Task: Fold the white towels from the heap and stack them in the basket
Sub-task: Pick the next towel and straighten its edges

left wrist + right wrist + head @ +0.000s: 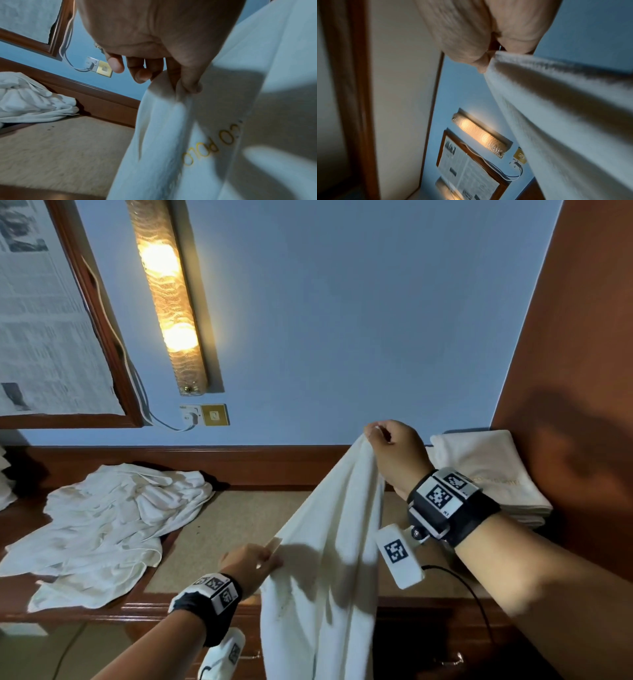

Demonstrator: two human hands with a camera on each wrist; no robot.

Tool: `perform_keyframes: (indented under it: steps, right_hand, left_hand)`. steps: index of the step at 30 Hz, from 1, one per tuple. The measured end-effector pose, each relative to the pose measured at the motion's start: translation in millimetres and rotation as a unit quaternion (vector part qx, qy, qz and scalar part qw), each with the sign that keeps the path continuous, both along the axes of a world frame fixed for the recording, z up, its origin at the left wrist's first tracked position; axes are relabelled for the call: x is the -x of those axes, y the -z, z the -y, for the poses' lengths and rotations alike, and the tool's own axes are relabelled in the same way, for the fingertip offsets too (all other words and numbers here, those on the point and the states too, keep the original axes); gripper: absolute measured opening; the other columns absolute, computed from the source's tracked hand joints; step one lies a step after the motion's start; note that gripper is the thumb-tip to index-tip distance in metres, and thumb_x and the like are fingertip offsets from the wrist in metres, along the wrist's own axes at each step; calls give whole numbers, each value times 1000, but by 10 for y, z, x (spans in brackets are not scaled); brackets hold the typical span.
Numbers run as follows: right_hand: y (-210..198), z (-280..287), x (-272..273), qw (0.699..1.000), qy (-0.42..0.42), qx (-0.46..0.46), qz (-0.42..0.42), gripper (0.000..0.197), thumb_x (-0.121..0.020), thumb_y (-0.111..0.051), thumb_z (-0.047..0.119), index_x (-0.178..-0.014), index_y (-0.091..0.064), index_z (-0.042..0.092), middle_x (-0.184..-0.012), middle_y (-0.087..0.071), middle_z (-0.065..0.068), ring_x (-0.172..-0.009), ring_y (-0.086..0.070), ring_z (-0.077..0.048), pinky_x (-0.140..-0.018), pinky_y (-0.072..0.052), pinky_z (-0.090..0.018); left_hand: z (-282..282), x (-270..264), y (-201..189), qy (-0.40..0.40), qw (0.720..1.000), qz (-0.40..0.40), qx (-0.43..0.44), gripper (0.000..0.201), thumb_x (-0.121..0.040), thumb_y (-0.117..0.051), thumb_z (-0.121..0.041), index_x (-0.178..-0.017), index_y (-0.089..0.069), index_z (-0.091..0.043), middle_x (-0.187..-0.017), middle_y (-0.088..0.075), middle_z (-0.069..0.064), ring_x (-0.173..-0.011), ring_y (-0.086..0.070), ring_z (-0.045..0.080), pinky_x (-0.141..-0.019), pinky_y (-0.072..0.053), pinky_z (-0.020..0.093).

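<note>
A white towel (318, 559) hangs in the air over the wooden table's front edge. My right hand (387, 446) pinches its top corner, held high. Lower down, my left hand (263, 559) pinches the towel's left edge between thumb and forefinger. The left wrist view shows that pinch on the towel (171, 121), with gold lettering on the cloth. In the right wrist view the towel (556, 108) stretches away from my curled fingers (481, 63). A heap of white towels (113, 518) lies crumpled at the table's left. No basket is in view.
A stack of folded white towels (496, 477) sits at the back right against a brown wooden panel (582, 371). The beige tabletop (233, 529) lies between heap and stack. A lit wall lamp (168, 296), a framed newspaper (44, 330) and a wall socket (205, 415) are behind.
</note>
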State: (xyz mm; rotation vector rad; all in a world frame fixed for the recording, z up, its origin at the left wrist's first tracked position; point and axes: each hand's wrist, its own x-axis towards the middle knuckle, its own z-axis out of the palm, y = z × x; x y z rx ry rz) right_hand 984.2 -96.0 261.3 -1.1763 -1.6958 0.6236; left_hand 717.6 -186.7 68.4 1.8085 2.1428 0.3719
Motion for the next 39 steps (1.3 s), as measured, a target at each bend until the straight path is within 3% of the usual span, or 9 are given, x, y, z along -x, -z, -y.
perform_keyframes:
  steps: [8,12,15,18,23,27,32,35,39]
  right_hand:
    - [91,46,-91,995,-57,49,59,38,-91,-63,50,-77,-70,15,-77,-69,7,-76,-63,-13,-68,-44,-28]
    - [176,278,84,912,-245,74,322,78,-57,-73,79,-120,-60,34,-113,-64,19,-95,-62,-1,-83,-51,-26]
    - [368,351,190,881,-306,109,344,42,-70,-81,59,-97,-69,28,-82,-71,17,-70,-63,1,-66,-49,-21]
    - [390,293,216,897,-265,45,351,37,-89,-66,35,-60,-53,16,-54,-54,4,-54,-52,-13,-54,-37,-29]
    - [216,217,222,897,-262,-75,347,37,-89,-60,27,-57,-43,16,-54,-43,3,-53,-40,-15,-53,-29,-32]
    - [196,266,269,890,-280,-70,352,35,-84,-62,30,-56,-46,15,-53,-44,1,-50,-41,-11,-52,-32,-29]
    - [69,140,193,910,-223,-70,343,44,-78,-66,27,-51,-34,16,-51,-32,0,-49,-30,-17,-51,-26,-31]
    - [21,120,181,911,-184,-101,354,45,-77,-66,28,-51,-32,16,-51,-32,2,-49,-31,-18,-50,-26,-29]
    - [-33,5,0,905,-104,-108,398,38,-77,-64,30,-56,-37,13,-57,-40,-5,-55,-37,-22,-51,-28,-30]
  left_hand:
    - [-18,-81,-436,39,979,30,-198,64,-81,-27,-75,-58,-45,-18,-54,-44,-6,-57,-47,17,-61,-36,34]
    - [35,-329,-1043,141,941,17,-308,53,-96,-28,-65,-67,-52,-27,-65,-49,-11,-71,-48,13,-73,-40,39]
    - [34,-391,-1335,175,918,34,-353,39,-99,-32,-59,-68,-45,-39,-68,-50,-15,-70,-45,2,-73,-41,40]
    - [13,-292,-1331,164,927,35,-334,54,-94,-34,-68,-64,-47,-24,-70,-52,-9,-71,-46,4,-73,-43,43]
    - [132,-231,-1015,148,956,137,-211,85,-73,-38,-92,-72,-71,-14,-75,-62,1,-75,-60,18,-70,-51,42]
    - [138,-295,-1019,184,932,141,-277,82,-83,-43,-80,-57,-53,-3,-69,-55,17,-70,-48,16,-68,-44,33]
    - [135,-198,-997,146,960,137,-195,72,-70,-46,-89,-76,-77,-25,-95,-69,-6,-98,-59,12,-87,-48,40]
    - [64,-45,-695,116,981,80,-133,67,-61,-38,-99,-72,-74,-44,-105,-68,-19,-107,-56,8,-99,-40,47]
    - [109,387,-181,40,992,-117,32,98,-55,-26,-103,-96,-74,-29,-103,-65,-12,-106,-48,13,-97,-26,38]
